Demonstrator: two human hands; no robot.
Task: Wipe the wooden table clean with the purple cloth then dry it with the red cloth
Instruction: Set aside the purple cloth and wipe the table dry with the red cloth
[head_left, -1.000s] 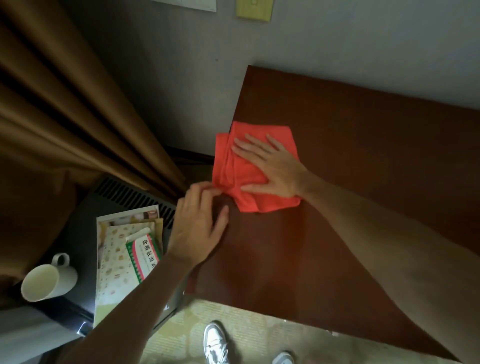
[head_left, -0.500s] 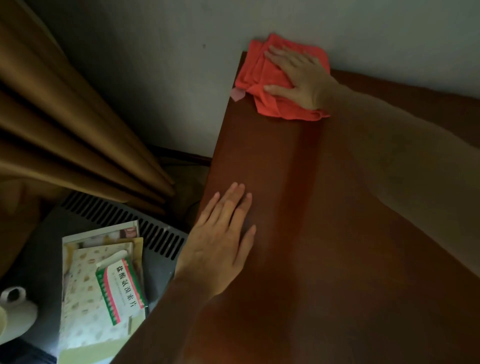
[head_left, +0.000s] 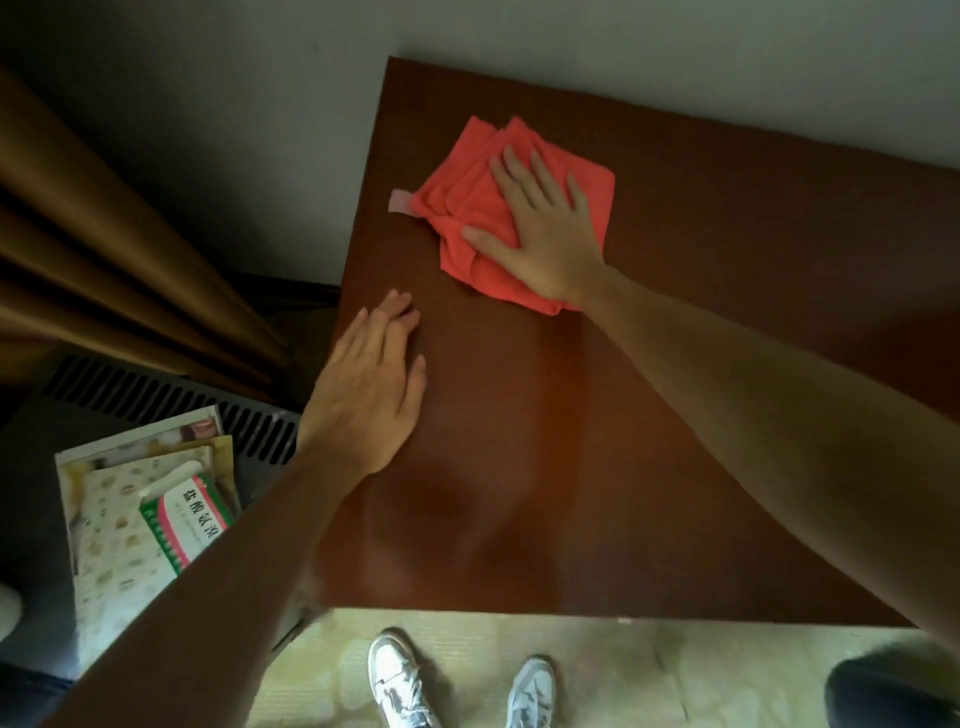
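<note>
A folded red cloth (head_left: 467, 192) lies on the dark wooden table (head_left: 701, 364), near its far left corner. My right hand (head_left: 540, 228) presses flat on the cloth with straight, spread fingers. A small pale tag sticks out of the cloth's left side. My left hand (head_left: 369, 384) rests flat on the table by its left edge, fingers straight, holding nothing. No purple cloth is in view.
Left of the table stands a grey vented unit (head_left: 156, 400) with booklets and a green-and-white box (head_left: 182, 519) on it. Brown curtains (head_left: 104, 260) hang at far left. The wall runs along the table's far edge. My white shoes (head_left: 400, 680) stand below the near edge.
My right hand has slid the red cloth back from the far left corner toward me. My left hand stays flat near the left edge.
</note>
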